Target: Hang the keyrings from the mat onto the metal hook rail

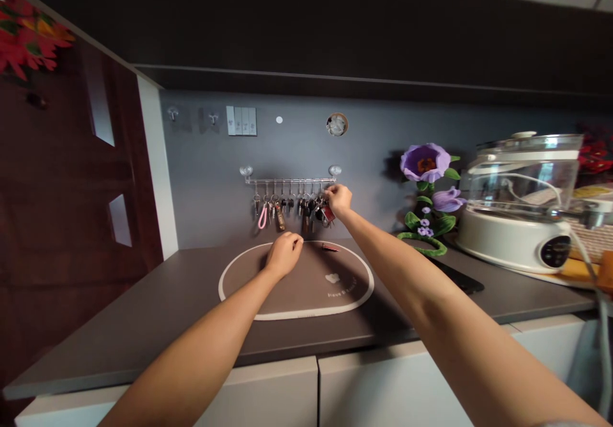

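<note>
Grey counter (143,312) under both arms, oval mat (306,286) beneath the clenched left hand (283,253), right hand (339,200) pinching keys (325,213) on the wall rack (290,180), purple flowers (426,191) and cooker (522,203) to its right

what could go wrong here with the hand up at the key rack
The right hand works at the crowded end of the key rack, so neighbouring keys might get knocked off onto the mat. The rack seems to hang on suction cups; a tug could pull it loose.
</note>
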Demonstrator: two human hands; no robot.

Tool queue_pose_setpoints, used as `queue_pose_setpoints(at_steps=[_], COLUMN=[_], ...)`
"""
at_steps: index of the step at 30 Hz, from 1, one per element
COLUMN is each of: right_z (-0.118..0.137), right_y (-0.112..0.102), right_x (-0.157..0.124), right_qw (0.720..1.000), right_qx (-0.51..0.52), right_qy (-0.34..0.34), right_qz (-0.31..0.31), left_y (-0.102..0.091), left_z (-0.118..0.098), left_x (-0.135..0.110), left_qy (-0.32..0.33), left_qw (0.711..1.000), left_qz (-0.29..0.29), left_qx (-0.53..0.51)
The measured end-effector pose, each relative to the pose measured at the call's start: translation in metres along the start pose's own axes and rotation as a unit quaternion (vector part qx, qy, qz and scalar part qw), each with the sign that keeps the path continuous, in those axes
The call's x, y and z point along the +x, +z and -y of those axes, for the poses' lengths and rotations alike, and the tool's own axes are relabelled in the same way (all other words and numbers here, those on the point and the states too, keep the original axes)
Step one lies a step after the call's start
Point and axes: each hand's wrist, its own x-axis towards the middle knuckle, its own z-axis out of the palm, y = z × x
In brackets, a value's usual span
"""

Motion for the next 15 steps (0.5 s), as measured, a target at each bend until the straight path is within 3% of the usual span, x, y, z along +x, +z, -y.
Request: queue_pose_setpoints(at_steps=[10,15], right_z=[-0.009,-0.008], right_y=[-0.002,-0.01], right_x=[-0.012,-0.022], right_qw=[0.999,0.995], right_qx=[0.045,0.08], right_qy=[0.004,0.011], right_qz=[0.013,0.053], left_y=[0.002,0.003], left_z=[0.001,0.001], left_x=[0.0,-0.001], left_qy=[-0.002,0.0], left_qw=[1.0,0.999], left_qz=[0.014,0.031], left_qx=[-0.011,-0.02])
